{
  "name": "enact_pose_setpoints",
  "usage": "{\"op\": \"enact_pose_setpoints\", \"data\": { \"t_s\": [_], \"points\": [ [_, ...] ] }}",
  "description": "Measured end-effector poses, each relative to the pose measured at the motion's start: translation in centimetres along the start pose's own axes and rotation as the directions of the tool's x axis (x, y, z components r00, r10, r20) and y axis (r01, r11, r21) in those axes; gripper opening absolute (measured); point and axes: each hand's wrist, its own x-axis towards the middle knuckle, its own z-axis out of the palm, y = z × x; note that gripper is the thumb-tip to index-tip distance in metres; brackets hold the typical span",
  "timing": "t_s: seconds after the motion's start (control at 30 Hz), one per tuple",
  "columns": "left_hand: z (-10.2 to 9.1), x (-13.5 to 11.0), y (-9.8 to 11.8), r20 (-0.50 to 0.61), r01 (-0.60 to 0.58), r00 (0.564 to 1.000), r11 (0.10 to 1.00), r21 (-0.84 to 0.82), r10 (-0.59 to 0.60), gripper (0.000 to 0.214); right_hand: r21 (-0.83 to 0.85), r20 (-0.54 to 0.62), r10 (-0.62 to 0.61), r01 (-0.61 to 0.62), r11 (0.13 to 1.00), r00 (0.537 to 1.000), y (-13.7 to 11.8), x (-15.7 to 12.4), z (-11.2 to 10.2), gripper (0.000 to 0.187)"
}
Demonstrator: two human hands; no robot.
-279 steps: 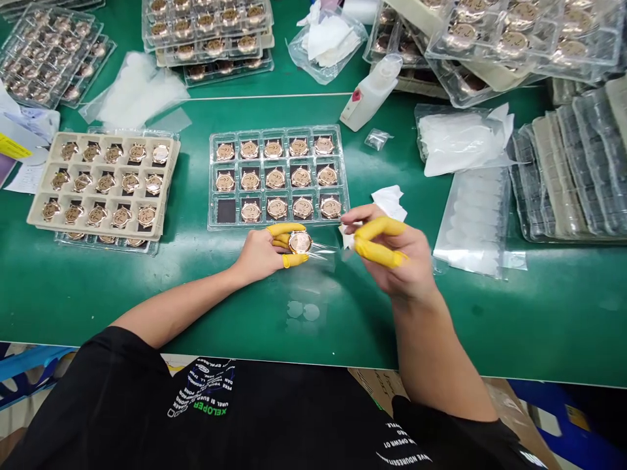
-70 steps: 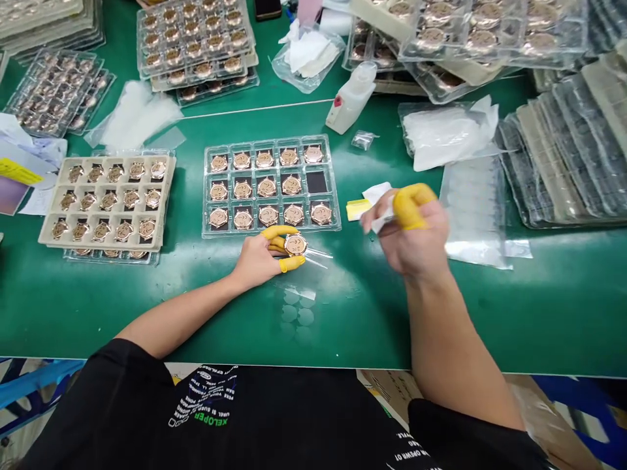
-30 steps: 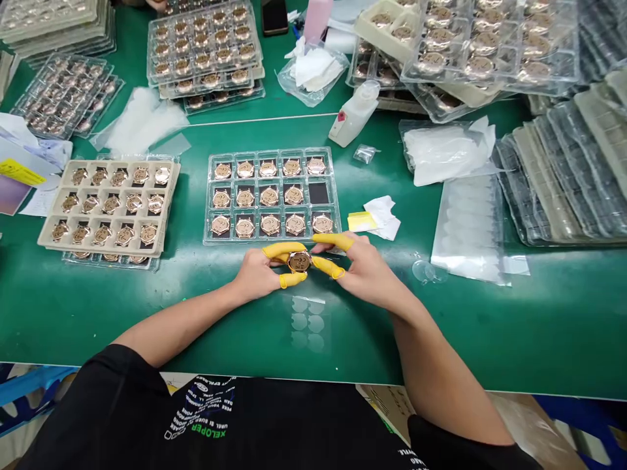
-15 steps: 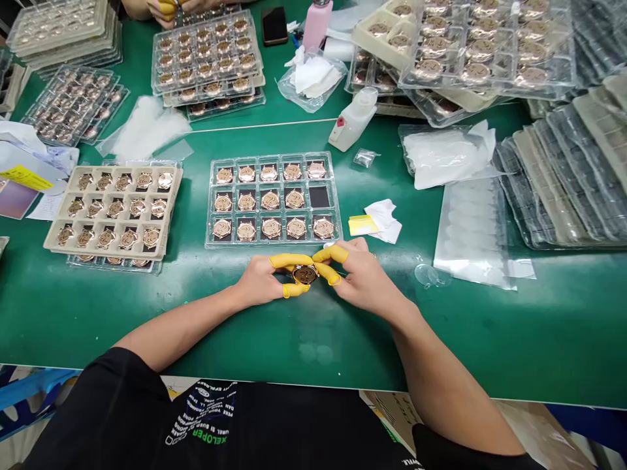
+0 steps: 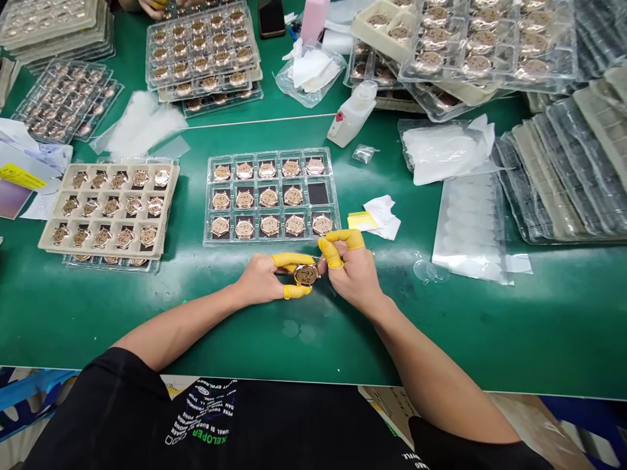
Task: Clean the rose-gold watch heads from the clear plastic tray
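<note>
Between yellow-covered thumb and fingers, my left hand (image 5: 267, 277) grips a round watch case (image 5: 306, 275), its printed back facing up. Close at the watch's right edge is my right hand (image 5: 351, 264), fingers curled and pinched, with yellow covers on some of them. A thin sliver shows near those fingertips, too small to name. Just beyond both hands lies a clear plastic tray (image 5: 272, 244) with rose-gold watch cases in rows; one compartment at the right of the middle row shows only its black base.
To the left stands a cream tray of watch cases (image 5: 44, 243). A white bottle (image 5: 353, 116), tissue (image 5: 383, 217) and plastic sheets (image 5: 467, 228) lie ahead and right. Stacked trays (image 5: 558, 176) fill the right side. Another person's hand (image 5: 153, 8) shows at the far edge.
My right hand has tilted upward, its fingers drawn back slightly from the watch and curled more. The left hand still holds the watch, now turned a little. The whole view has shifted slightly.
</note>
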Motion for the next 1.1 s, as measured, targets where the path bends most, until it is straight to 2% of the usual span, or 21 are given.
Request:
{"op": "enact_pose_setpoints", "data": {
  "t_s": [0.07,0.13,0.2,0.27,0.33,0.4,0.47,0.67,1.1],
  "points": [
    [0.1,0.2,0.1,-0.024,0.057,0.998,0.997,-0.048,-0.059,0.053,0.03,-0.089,-0.015,0.017,0.999,0.996,-0.1,0.3,-0.3,0.025],
    [0.1,0.4,0.1,-0.078,0.136,0.986,0.985,-0.11,-0.145,0.056,0.061,-0.239,-0.036,0.052,0.997,0.97,-0.3,0.5,-0.7,0.011],
    [0.2,0.6,0.1,-0.119,0.199,0.968,0.964,-0.174,-0.221,0.059,0.175,-0.297,0.023,0.03,0.984,0.955,-0.6,0.4,-0.9,0.01],
    [0.3,0.7,0.1,-0.134,0.224,0.957,0.949,-0.224,-0.257,0.061,0.361,-0.192,0.178,-0.099,0.927,0.965,-0.9,0.0,-0.6,0.011],
    [0.4,0.8,0.1,-0.141,0.22,0.955,0.942,-0.255,-0.262,0.062,0.483,-0.025,0.32,-0.269,0.833,0.947,-1.2,-0.7,0.3,0.013],
    [0.4,0.8,0.0,-0.148,0.213,0.955,0.942,-0.26,-0.257,0.061,0.509,0.071,0.395,-0.374,0.775,0.916,-1.6,-1.3,1.2,0.017],
    [0.5,0.8,0.0,-0.15,0.216,0.955,0.947,-0.239,-0.256,0.061,0.508,0.104,0.426,-0.416,0.754,0.899,-1.9,-1.7,1.9,0.02],
    [0.4,0.9,0.1,-0.123,0.236,0.956,0.945,-0.226,-0.268,0.064,0.486,0.084,0.44,-0.422,0.765,0.894,-2.2,-1.7,2.2,0.023],
    [0.4,0.8,-0.3,-0.102,0.228,0.963,0.957,-0.181,-0.249,0.062,0.367,-0.001,0.36,-0.334,0.868,0.933,-1.5,-2.1,2.4,0.021]
  ]
}}
